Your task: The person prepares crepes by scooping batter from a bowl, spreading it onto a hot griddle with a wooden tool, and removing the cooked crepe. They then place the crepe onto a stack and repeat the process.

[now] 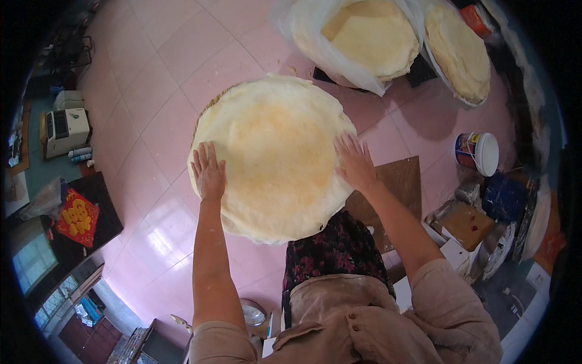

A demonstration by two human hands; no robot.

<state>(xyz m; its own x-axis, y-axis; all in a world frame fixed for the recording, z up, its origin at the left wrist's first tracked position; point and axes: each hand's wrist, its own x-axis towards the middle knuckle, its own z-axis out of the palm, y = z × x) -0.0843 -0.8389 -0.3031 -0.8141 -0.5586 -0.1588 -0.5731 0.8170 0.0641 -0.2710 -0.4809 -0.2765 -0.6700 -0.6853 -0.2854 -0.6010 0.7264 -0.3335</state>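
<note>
A large round stack of thin pale flatbread sheets (277, 159), browned toward its middle, lies before me. Its upper left edge shows a strip of woven straw or bamboo (213, 102), part of a round support mostly hidden underneath. My left hand (210, 170) rests flat on the left side of the stack, fingers pointing away from me. On the right rim lies my right hand (355, 160), fingers spread over the edge of the top sheet. Neither hand grips anything that I can see.
Beyond the stack, more flatbreads (373, 45) sit in a clear plastic bag (309, 41), beside another pile (459, 54). A white-lidded bucket (477, 154) and a brown board (400, 191) are on the right. A dark table (104, 214) stands left on the pink tiled floor (154, 113).
</note>
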